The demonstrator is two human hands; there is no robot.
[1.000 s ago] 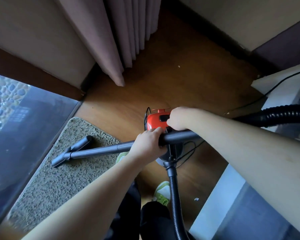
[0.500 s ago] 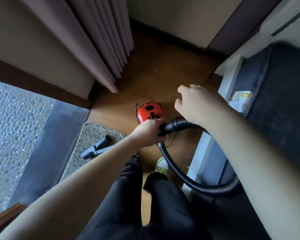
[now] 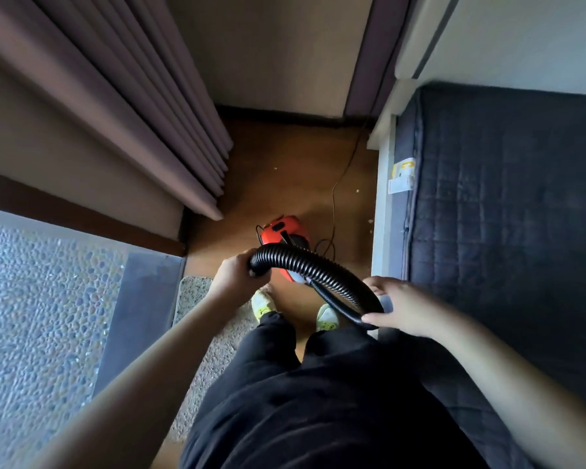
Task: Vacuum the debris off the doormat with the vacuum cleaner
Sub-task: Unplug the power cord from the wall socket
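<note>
1. Compared with half a second ago, the view now looks further down the person's black trousers, and far more of the dark quilted mattress (image 3: 508,231) fills the side beyond the right arm.
2. The speckled beige doormat (image 3: 197,313) now shows only as a narrow strip beside the left forearm; the grey wand and nozzle that lay on it earlier are out of sight.
3. The black ribbed vacuum hose (image 3: 313,270) has changed from a long loop hanging toward the mattress to a short arch between the two hands, passing over the red vacuum cleaner body.
4. The right hand (image 3: 400,308), earlier raised free with nothing in it, now has thumb and fingers around the lower end of that arch, loosely spread.
5. The left hand (image 3: 239,277) stays curled tightly round the hose's upper end.
6. The red vacuum cleaner body (image 3: 279,231) sits on the brown wooden floor just beyond the doormat's far corner, ahead of the yellow-green shoes (image 3: 263,304); a thin cord (image 3: 334,198) trails away from it.
</note>
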